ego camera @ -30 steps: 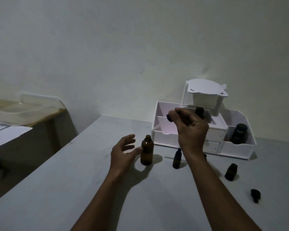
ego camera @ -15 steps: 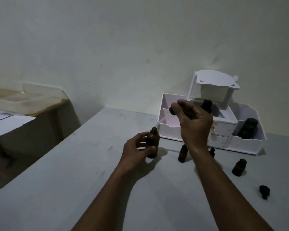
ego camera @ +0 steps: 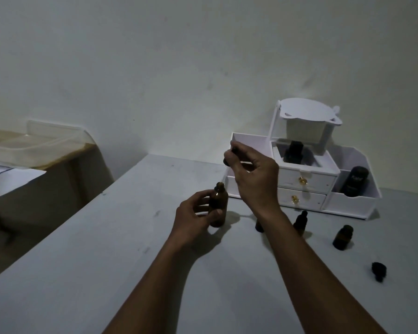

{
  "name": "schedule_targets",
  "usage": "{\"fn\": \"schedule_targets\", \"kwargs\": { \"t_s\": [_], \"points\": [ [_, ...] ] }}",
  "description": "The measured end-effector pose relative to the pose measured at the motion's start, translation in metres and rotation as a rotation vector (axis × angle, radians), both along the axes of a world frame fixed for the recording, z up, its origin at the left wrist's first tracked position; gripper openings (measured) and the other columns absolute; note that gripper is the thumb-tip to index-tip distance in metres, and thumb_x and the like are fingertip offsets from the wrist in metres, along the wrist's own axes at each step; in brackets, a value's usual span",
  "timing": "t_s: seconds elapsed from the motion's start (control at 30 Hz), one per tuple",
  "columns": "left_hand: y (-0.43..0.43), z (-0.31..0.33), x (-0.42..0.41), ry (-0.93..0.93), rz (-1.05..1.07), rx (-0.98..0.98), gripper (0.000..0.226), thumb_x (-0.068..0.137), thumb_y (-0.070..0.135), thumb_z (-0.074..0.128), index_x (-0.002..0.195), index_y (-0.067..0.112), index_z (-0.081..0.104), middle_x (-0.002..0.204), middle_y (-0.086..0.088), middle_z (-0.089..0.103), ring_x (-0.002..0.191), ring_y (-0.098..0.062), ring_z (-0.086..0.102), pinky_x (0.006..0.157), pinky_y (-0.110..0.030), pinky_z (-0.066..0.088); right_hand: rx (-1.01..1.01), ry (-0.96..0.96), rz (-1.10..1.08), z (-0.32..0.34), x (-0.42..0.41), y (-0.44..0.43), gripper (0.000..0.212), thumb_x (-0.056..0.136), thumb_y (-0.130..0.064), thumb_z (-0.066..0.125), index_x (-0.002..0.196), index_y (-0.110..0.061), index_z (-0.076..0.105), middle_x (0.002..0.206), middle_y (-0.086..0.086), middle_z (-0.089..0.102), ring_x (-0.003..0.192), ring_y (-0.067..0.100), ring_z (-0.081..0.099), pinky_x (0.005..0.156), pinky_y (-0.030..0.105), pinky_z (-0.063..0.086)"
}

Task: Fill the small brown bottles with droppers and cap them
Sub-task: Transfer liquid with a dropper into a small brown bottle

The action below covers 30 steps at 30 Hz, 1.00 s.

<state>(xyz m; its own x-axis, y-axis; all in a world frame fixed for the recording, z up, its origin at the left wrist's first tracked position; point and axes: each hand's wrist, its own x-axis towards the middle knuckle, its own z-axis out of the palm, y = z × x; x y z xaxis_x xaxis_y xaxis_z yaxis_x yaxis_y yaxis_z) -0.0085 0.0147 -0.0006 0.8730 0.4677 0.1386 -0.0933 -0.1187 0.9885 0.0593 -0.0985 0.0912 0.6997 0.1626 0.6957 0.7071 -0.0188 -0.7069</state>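
My left hand (ego camera: 194,219) grips the large brown bottle (ego camera: 219,203), which stands upright and uncapped on the grey table (ego camera: 106,249). Above and right of it, my right hand (ego camera: 253,177) pinches the black bulb of a dropper (ego camera: 228,157); its glass tube is hard to make out. Small brown bottles stand to the right: one (ego camera: 259,225) partly hidden behind my right wrist, a capped one (ego camera: 300,221), and a wider one (ego camera: 342,237). A loose black cap (ego camera: 378,271) lies at the far right.
A white organiser (ego camera: 307,179) with two drawers stands against the wall, holding a dark bottle (ego camera: 293,150) on top and a black bottle (ego camera: 355,180) in its right bin. A lower wooden table with a clear plastic tray (ego camera: 32,143) is at the left.
My left hand reached the large brown bottle and closed around it. My right hand stayed raised with the dropper above the bottle. The view shifted slightly, bringing the organiser closer.
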Motion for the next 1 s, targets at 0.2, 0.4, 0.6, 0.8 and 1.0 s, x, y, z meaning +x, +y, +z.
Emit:
{"fn": "schedule_targets", "kwargs": {
  "t_s": [0.2, 0.4, 0.6, 0.8, 1.0],
  "points": [
    [-0.002, -0.001, 0.000, 0.021, 0.030, -0.007, 0.050, 0.080, 0.017, 0.084, 0.122, 0.036, 0.063, 0.121, 0.008, 0.067, 0.101, -0.008, 0.063, 0.066, -0.011, 0.047, -0.279, 0.060, 0.003, -0.021, 0.005, 0.003, 0.027, 0.089, -0.023, 0.072, 0.115, -0.015, 0.072, 0.106, -0.001, 0.075, 0.083, -0.004, 0.066, 0.075, 0.004, 0.050],
    [-0.004, -0.001, -0.001, -0.009, 0.030, 0.067, 0.055, 0.077, 0.019, 0.086, 0.119, 0.041, 0.057, 0.123, 0.006, 0.066, 0.104, -0.012, 0.063, 0.066, -0.008, 0.047, -0.326, 0.107, -0.010, -0.029, 0.006, 0.002, 0.033, 0.087, -0.025, 0.074, 0.118, -0.016, 0.071, 0.111, 0.000, 0.074, 0.090, 0.001, 0.064, 0.082, 0.009, 0.051],
    [-0.016, -0.002, -0.012, -0.156, 0.345, 0.198, 0.059, 0.077, 0.020, 0.086, 0.125, 0.039, 0.058, 0.115, 0.012, 0.062, 0.107, -0.011, 0.061, 0.078, -0.022, 0.051, -0.197, 0.007, -0.034, -0.019, -0.004, -0.033, 0.041, 0.084, -0.025, 0.077, 0.123, -0.018, 0.067, 0.113, -0.002, 0.073, 0.098, 0.004, 0.067, 0.079, 0.019, 0.057],
    [-0.091, 0.016, -0.038, -0.415, 0.194, 0.441, 0.036, 0.080, 0.001, 0.079, 0.110, 0.018, 0.069, 0.091, 0.010, 0.069, 0.084, -0.005, 0.066, 0.070, -0.015, 0.054, -0.107, -0.097, -0.278, -0.035, 0.008, -0.145, 0.025, 0.083, -0.013, 0.077, 0.108, -0.014, 0.073, 0.099, -0.004, 0.074, 0.086, 0.005, 0.068, 0.072, 0.019, 0.055],
    [-0.197, 0.018, -0.026, -0.110, -0.117, 0.282, 0.038, 0.083, 0.019, 0.080, 0.112, 0.038, 0.063, 0.107, 0.019, 0.065, 0.100, 0.004, 0.059, 0.082, -0.010, 0.050, -0.190, 0.344, -0.527, -0.069, 0.018, -0.253, 0.025, 0.082, -0.014, 0.078, 0.106, -0.020, 0.073, 0.097, -0.007, 0.071, 0.090, 0.005, 0.065, 0.084, 0.038, 0.060]
  ]
}}
